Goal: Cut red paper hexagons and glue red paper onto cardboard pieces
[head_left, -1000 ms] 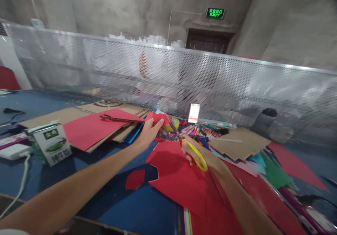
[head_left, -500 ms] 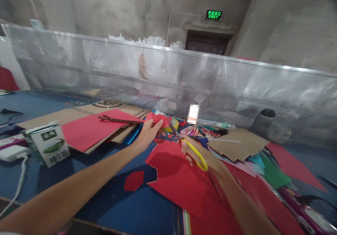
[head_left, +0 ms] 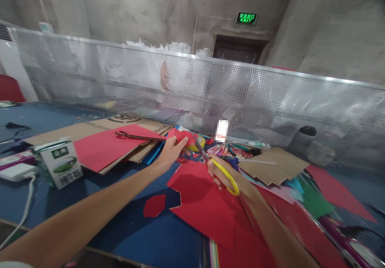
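Note:
My left hand (head_left: 170,152) pinches a small piece of red paper (head_left: 181,135) and holds it up over the blue table (head_left: 126,228). In my right hand (head_left: 221,172) are yellow-handled scissors (head_left: 217,166), fingers through the loops, blades pointing up-left at the edge of that red piece. Under both hands lies a large red sheet (head_left: 207,204) with a shape cut out of its left edge. A small red hexagon (head_left: 154,205) lies on the table just left of that gap.
A green-and-white carton (head_left: 59,162) stands at the left beside a white cable (head_left: 21,216). Cardboard with a red sheet (head_left: 102,144) lies behind it. Coloured papers and pens (head_left: 237,150) are heaped at the right. A perforated metal screen (head_left: 210,91) walls the table's far side.
Both hands stay where they were with the red piece and the scissors; only the view shifted slightly.

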Available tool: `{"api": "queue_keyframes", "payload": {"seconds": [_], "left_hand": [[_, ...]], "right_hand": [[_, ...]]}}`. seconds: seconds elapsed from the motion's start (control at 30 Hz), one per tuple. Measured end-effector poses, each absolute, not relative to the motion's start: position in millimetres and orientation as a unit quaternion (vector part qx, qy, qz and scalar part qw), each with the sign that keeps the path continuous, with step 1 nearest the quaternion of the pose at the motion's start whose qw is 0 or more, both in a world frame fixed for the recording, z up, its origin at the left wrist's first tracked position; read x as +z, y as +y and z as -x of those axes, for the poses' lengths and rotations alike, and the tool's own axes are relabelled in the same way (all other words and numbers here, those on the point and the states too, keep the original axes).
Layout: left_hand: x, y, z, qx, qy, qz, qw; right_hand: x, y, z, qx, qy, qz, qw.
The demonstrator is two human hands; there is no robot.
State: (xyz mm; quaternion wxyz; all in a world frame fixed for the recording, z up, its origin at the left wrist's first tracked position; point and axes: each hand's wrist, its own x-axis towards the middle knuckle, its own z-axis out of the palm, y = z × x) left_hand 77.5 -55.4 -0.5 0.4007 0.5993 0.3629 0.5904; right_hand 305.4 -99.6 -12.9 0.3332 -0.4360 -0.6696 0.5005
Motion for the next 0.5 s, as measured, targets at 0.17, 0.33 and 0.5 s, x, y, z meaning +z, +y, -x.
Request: {"api": "queue_keyframes", "payload": {"seconds": [0.17,0.33,0.5], "left_hand": [[-0.4,-54.8,-77.2,0.592,0.363,-0.596,0.402],[-1.3,-53.3,-76.6,0.596,0.365,-0.595,0.397],[-2.4,-52.7,-76.1,0.593,0.366,-0.592,0.405]], "right_hand": [[-14.0,-98.2,-304.3,0.496,-0.671,0.439,0.332],[-8.0,-103.0,-306.7,0.49,-0.674,0.443,0.332],[-7.2,-106.3,-307.5,0.478,-0.681,0.442,0.335]]}}
